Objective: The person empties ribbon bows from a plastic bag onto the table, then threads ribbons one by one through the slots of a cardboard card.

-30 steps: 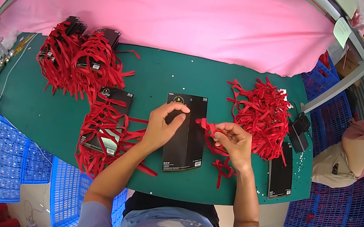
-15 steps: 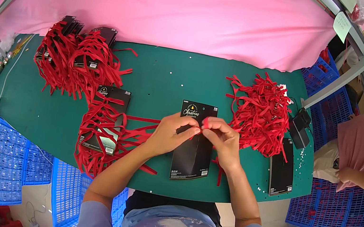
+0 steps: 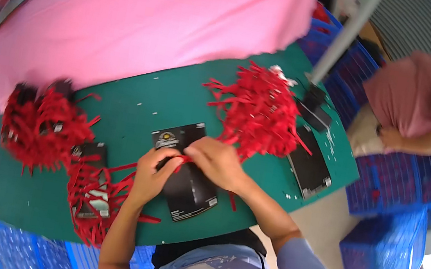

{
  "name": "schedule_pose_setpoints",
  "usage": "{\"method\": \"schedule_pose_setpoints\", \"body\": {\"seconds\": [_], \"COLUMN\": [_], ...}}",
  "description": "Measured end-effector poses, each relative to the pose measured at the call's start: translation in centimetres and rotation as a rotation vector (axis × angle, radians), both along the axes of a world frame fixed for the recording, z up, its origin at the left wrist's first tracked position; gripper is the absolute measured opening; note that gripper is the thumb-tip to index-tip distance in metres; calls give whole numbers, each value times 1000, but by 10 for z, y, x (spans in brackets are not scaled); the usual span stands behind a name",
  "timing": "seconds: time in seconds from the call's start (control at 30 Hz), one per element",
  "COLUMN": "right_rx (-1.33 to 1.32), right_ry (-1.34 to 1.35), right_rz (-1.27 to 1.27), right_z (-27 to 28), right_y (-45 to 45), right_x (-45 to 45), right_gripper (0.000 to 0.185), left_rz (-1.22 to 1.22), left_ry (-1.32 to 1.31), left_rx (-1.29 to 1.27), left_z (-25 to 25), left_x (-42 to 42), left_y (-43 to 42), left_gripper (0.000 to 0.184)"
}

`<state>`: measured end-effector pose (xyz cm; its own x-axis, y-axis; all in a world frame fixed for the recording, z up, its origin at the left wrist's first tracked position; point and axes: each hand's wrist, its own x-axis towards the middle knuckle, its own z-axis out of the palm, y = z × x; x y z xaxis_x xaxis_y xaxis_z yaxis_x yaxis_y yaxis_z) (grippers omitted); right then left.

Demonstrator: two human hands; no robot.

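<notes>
A black printed card (image 3: 192,194) lies tilted on the green table in front of me, and both hands are over it. My left hand (image 3: 151,175) is closed, pinching a red ribbon (image 3: 178,166) above the card. Beside it, my right hand (image 3: 217,162) is closed at the same ribbon; its fingertips are partly hidden and blurred. Ribbon strands stretch left from my left hand toward a card covered in red ribbons (image 3: 89,187). Beyond my right hand sits a heap of loose red ribbons (image 3: 262,111).
Stacked ribboned cards (image 3: 40,125) stand at the left of the green table (image 3: 141,102). At the right lie a black card (image 3: 310,162) and a black device (image 3: 313,112). A person in a pink top (image 3: 413,93) is beside blue crates (image 3: 379,247). Pink cloth (image 3: 131,23) hangs behind.
The camera view has turned, so the table appears slanted and the person at right shows more fully. My right hand has rolled over, its back now facing up, near the left hand.
</notes>
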<state>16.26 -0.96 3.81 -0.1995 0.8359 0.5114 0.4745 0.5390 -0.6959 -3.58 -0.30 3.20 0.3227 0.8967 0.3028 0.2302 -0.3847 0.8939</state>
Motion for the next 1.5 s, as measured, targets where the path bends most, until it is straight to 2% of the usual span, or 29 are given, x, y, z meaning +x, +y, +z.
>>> {"method": "schedule_pose_setpoints", "body": {"seconds": [0.03, 0.1, 0.2, 0.3, 0.43, 0.53, 0.73, 0.83, 1.13, 1.23, 1.27, 1.3, 1.37, 1.43, 1.5], "right_rx": [-156, -464, -809, -871, -793, -785, -820, -886, -772, -760, -716, -676, -601, -369, -213], "right_ry": [-3, 60, 290, 219, 308, 415, 473, 605, 604, 550, 449, 457, 469, 345, 241], "right_rz": [72, 249, 352, 397, 413, 408, 371, 422, 475, 407, 310, 282, 251, 186, 140], "right_z": [-2, 10, 7, 9, 8, 4, -7, -14, -9, -5, 3, 4, 2, -2, -3], "right_y": [-1, -6, -4, -2, -3, -3, -3, -1, -3, -7, -11, -13, -15, -14, -13], "right_x": [1, 8, 16, 25, 23, 21, 16, 15, 15, 13, 12, 11, 8, 7, 7], "right_gripper": [27, 29, 34, 37, 41, 41, 40, 40, 41, 39, 37, 36, 35, 32, 29], "left_rz": [-1, -41, -51, -54, -45, -56, -31, -50, -82, -94, -96, -70, 8, 14, -29], "left_ry": [-2, -17, 15, -18, -78, -38, -57, -39, -53, -322, -362, -301, -173, -261, -463], "left_rx": [5, -52, -71, -112, -198, -120, -104, -109, -136, -351, -334, -252, -92, -58, -208], "left_z": [1, -4, -8, -8, -11, -12, -11, -9, -16, -21, -24, -24, -24, -26, -13], "left_x": [2, 3, 1, 3, 1, 1, 1, 0, -4, -3, -5, -7, -10, -8, 0], "left_y": [0, 1, 1, 1, 2, 2, 2, 2, 5, 4, 8, 11, 15, 19, 14], "left_gripper": [8, 8, 9, 10, 12, 12, 11, 11, 12, 12, 13, 13, 18, 55, 77]}}
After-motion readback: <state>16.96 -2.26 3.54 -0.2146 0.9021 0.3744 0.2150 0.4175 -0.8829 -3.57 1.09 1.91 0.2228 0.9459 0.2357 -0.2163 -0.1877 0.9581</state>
